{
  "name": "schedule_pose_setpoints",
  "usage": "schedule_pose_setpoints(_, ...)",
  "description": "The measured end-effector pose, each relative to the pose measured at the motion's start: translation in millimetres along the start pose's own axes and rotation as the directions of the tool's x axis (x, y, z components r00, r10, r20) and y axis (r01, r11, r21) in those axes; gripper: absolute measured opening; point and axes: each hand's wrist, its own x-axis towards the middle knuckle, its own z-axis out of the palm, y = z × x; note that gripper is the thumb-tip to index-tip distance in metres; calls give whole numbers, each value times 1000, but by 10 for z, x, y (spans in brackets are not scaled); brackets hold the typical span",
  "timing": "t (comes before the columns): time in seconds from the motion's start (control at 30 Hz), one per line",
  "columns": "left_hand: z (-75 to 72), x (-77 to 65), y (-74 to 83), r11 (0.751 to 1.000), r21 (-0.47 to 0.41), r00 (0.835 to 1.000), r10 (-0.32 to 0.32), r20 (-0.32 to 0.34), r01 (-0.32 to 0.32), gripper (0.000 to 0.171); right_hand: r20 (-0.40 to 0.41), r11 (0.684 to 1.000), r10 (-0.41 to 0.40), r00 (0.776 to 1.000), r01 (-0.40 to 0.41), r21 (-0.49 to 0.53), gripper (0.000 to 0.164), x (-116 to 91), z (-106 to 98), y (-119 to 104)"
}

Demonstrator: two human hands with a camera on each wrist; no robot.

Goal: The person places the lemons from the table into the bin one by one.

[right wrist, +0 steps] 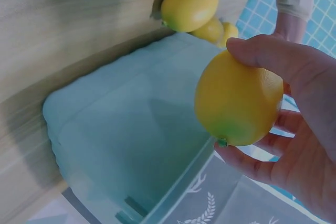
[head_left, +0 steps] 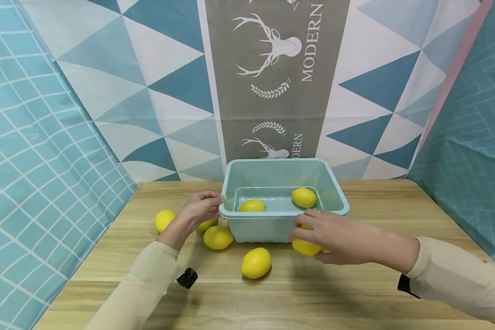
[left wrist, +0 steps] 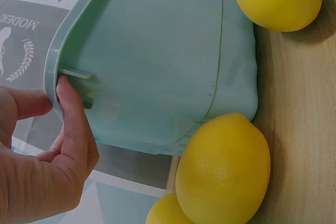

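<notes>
A pale blue-green plastic bin (head_left: 255, 229) stands on the wooden table, with a lemon (head_left: 304, 197) and a second lemon (head_left: 252, 205) inside. At the bin's left end my left hand (head_left: 200, 208) pinches the rim between thumb and fingers; the left wrist view shows the fingertips under the rim (left wrist: 52, 72). My right hand (head_left: 334, 236) grips a lemon (right wrist: 239, 100) in front of the bin's near right side, below the rim. In the right wrist view the green stem end shows, with the thumb on one side and fingers on the other.
Loose lemons lie on the table: one (head_left: 256, 263) in front of the bin, one (head_left: 218, 237) by its near left corner, one (head_left: 207, 224) partly hidden behind my left hand, and one (head_left: 164, 221) farther left. A patterned cloth (head_left: 272, 101) hangs behind the bin.
</notes>
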Motion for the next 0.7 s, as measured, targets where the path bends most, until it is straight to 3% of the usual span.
schedule_pose_setpoints(0.43, -6, 3, -8, 1000, 7, 1000, 1, -7, -1, 38, -51, 1000, 15, 999, -14, 23, 55, 35, -144, 93)
schedule_pose_setpoints(0.7, -1, 4, -8, 1000, -2, 1000, 8, 0, -8, 36, -13, 988, 88, 996, -85, 129, 50, 24, -258, 171)
